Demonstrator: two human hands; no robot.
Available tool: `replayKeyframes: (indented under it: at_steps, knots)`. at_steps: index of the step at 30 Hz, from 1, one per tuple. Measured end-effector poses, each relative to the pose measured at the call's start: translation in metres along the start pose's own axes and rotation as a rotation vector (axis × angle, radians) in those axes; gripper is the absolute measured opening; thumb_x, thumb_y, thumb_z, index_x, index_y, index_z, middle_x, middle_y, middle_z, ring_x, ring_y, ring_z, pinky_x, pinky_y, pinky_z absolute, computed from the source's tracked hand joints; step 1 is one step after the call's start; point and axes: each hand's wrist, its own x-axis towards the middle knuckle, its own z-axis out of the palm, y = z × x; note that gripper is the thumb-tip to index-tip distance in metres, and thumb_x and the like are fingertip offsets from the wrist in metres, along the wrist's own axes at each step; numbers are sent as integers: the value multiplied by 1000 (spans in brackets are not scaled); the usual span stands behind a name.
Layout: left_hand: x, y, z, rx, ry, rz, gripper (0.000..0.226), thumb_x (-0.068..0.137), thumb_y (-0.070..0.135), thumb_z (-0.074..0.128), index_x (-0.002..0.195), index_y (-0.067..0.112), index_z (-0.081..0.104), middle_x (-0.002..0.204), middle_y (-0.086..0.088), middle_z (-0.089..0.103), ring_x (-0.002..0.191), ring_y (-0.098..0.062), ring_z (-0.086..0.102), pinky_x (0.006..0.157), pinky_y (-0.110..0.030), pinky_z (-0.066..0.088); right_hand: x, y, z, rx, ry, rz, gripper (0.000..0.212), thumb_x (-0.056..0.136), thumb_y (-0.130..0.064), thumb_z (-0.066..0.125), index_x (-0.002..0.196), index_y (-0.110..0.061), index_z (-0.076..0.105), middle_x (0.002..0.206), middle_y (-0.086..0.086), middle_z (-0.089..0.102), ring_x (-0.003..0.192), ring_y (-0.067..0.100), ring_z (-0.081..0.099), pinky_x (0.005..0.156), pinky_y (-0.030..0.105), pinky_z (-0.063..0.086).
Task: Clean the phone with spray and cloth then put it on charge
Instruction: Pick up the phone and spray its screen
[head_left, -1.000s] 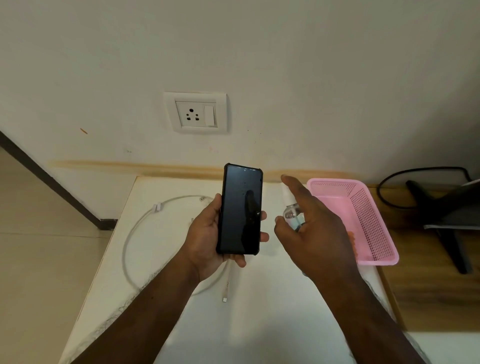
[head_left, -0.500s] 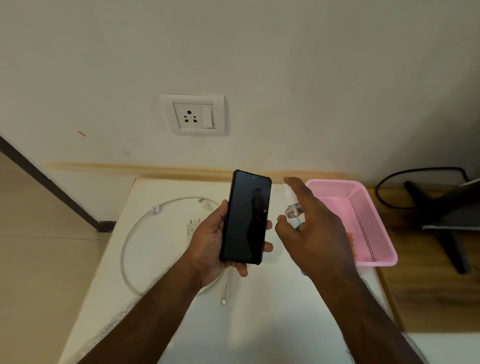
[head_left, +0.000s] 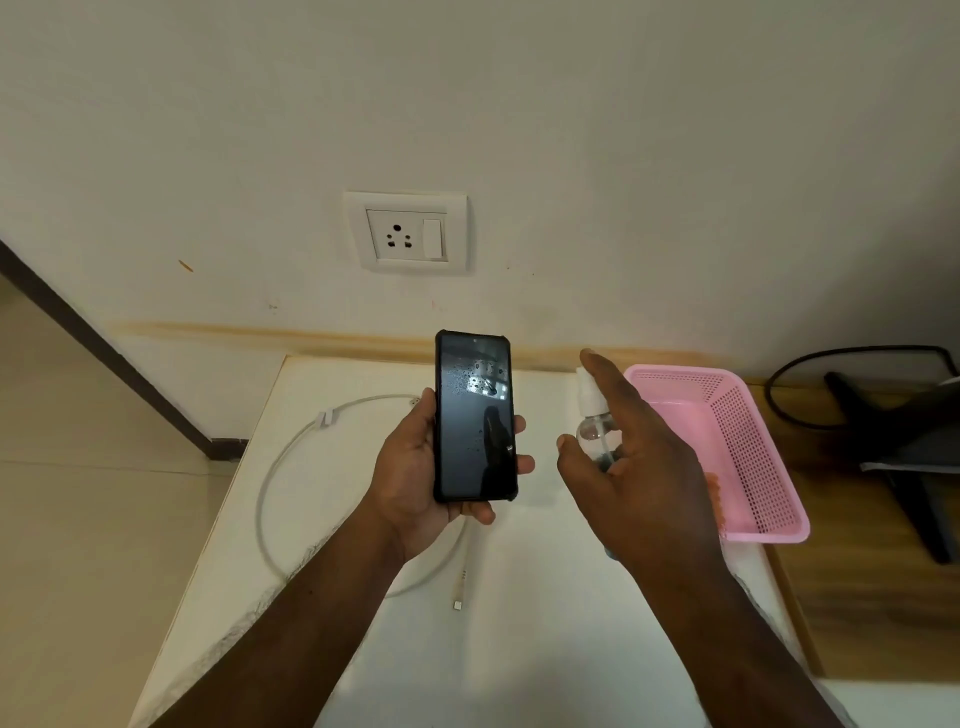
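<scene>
Head view: the left hand (head_left: 415, 467) has its grip curled round a black phone (head_left: 474, 415), held screen-up above the white surface (head_left: 545, 623), droplets on the glass. Just beside it, the right hand (head_left: 644, 467) grips a clear spray bottle (head_left: 592, 421), forefinger over the nozzle. A white cable (head_left: 291, 457) loops below.

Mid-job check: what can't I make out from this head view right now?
- Cloth: only an orange bit shows in the basket, behind the right hand; can't confirm it.
- Spray bottle: lower part hidden by that hand; fill level unclear.
- Cable: one stretch hidden behind the left hand and phone; no adapter visible.
- Socket switch: too small to read.
</scene>
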Motion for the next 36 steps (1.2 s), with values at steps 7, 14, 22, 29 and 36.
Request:
replayKeyframes:
  at_steps: [7, 14, 22, 29, 36]
  knots:
    - [-1, 7, -3, -50, 26, 52, 69, 99, 63, 24, 129, 17, 66, 136, -19, 61, 112, -47, 64, 45, -32, 53, -7, 1, 11, -4, -76, -60, 72, 85, -39, 64, 137, -65, 21, 92, -38, 46, 76, -3, 60, 65, 6, 46]
    - [-2, 8, 0, -55, 46, 63, 71, 99, 63, 20, 118, 21, 74, 134, -18, 63, 109, -44, 66, 46, -32, 55, -10, 1, 15, -12, -125, -66, 72, 85, -38, 63, 139, -59, 20, 100, -22, 53, 73, 1, 60, 65, 7, 47]
    - [-2, 9, -1, -73, 39, 70, 70, 99, 63, 21, 121, 20, 72, 135, -17, 63, 110, -45, 65, 45, -31, 54, -12, 4, 15, -7, -126, -56, 67, 86, -39, 63, 136, -60, 23, 105, -24, 49, 82, 6, 62, 77, 23, 57]
    - [-1, 8, -3, -58, 12, 60, 70, 99, 64, 22, 125, 20, 70, 138, -18, 60, 113, -45, 64, 46, -32, 54, -9, 5, 14, -5, -35, -74, 73, 86, -35, 64, 139, -62, 22, 93, -28, 50, 75, 2, 60, 67, 16, 51]
    - [1, 5, -7, -33, -21, 50, 67, 98, 64, 26, 130, 20, 66, 139, -17, 59, 115, -46, 62, 48, -33, 53, -6, 9, 13, 78, 81, 42, 62, 82, -47, 63, 135, -52, 33, 88, -22, 62, 67, 1, 63, 59, 16, 53]
